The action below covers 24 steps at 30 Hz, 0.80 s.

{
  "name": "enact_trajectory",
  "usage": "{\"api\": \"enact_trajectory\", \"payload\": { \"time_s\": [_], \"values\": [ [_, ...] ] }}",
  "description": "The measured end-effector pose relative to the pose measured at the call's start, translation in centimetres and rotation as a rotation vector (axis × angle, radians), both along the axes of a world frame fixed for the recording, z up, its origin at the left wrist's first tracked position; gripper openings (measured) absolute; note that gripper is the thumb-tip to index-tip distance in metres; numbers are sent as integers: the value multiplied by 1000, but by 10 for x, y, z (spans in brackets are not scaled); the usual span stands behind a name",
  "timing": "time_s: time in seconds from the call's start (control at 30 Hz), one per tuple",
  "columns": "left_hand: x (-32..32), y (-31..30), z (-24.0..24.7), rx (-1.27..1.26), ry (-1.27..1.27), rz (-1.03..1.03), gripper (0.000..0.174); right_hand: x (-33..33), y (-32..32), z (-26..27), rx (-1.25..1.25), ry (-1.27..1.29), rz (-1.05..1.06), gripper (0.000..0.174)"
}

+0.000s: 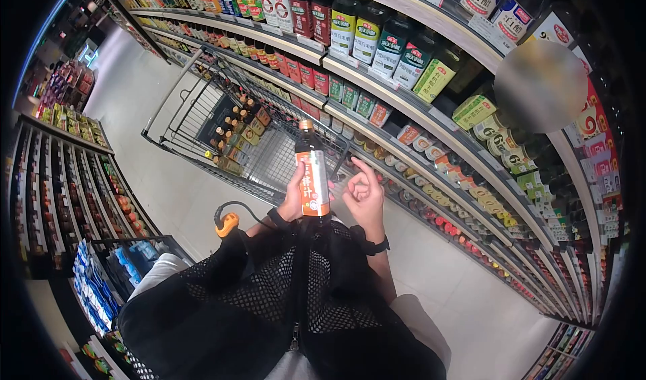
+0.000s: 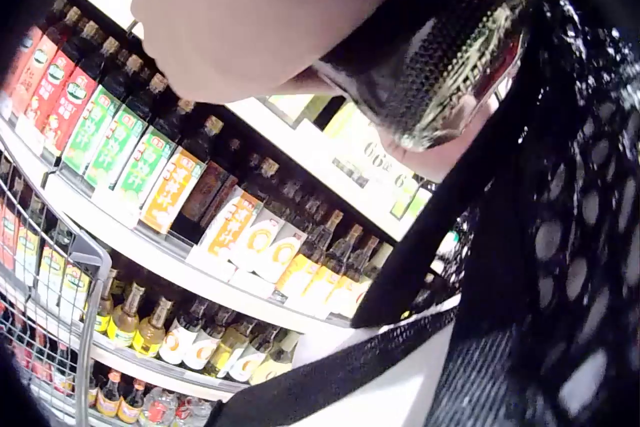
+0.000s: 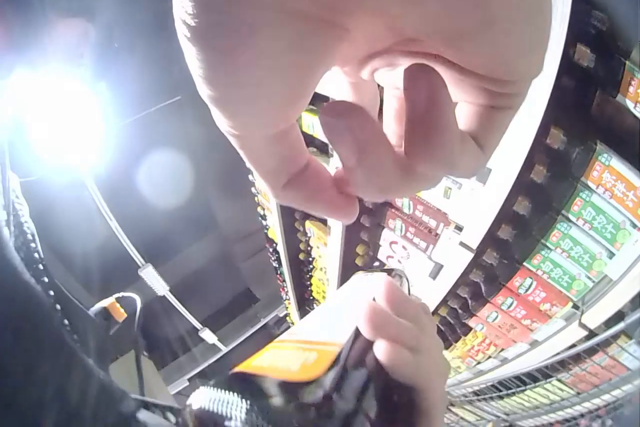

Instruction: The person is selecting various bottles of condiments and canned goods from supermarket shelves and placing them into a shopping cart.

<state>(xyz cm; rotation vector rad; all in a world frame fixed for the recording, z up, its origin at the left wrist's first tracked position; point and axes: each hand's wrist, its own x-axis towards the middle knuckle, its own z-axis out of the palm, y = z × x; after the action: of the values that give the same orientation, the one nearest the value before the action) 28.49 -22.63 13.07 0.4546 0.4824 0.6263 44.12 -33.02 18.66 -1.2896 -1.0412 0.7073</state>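
A dark sauce bottle (image 1: 313, 188) with an orange cap and an orange-and-white label stands nearly upright in front of the black mesh vest (image 1: 269, 279). My left hand (image 1: 291, 198) grips it around its lower half, and the left fingers (image 3: 405, 332) wrap its side in the right wrist view. The bottle's ridged base (image 2: 455, 57) shows beside the left palm in the left wrist view. Just right of the bottle, my right hand (image 1: 367, 202) is raised apart from it, index finger extended and the others loosely bent. Nothing shows between the right hand's fingers.
A wire shopping cart (image 1: 272, 171) stands ahead, with several bottles (image 1: 252, 126) at its far end. Long shelves of bottled sauces and vinegars (image 1: 367, 37) run along the right. Another shelf unit (image 1: 64, 178) curves along the left. Pale tiled floor (image 1: 431, 292) lies between.
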Motion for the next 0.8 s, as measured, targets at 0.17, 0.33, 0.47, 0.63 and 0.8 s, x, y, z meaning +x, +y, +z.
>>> {"api": "enact_trajectory", "payload": {
  "time_s": [0.17, 0.33, 0.47, 0.63, 0.8],
  "values": [
    [-3, 4, 8, 89, -73, -19, 64, -7, -6, 20, -148, 259, 338, 91],
    [5, 0, 0, -17, 53, 95, 60, 1, -3, 11, -55, 11, 400, 90],
    [-1, 2, -7, 84, -5, -44, 57, 5, -4, 8, -84, 8, 369, 89],
    [4, 0, 7, 14, 24, 19, 59, 2, -2, 13, -82, 42, 322, 86],
    [6, 2, 9, 96, 27, -9, 59, 3, 2, 17, -184, 147, 375, 86]
  ]
}}
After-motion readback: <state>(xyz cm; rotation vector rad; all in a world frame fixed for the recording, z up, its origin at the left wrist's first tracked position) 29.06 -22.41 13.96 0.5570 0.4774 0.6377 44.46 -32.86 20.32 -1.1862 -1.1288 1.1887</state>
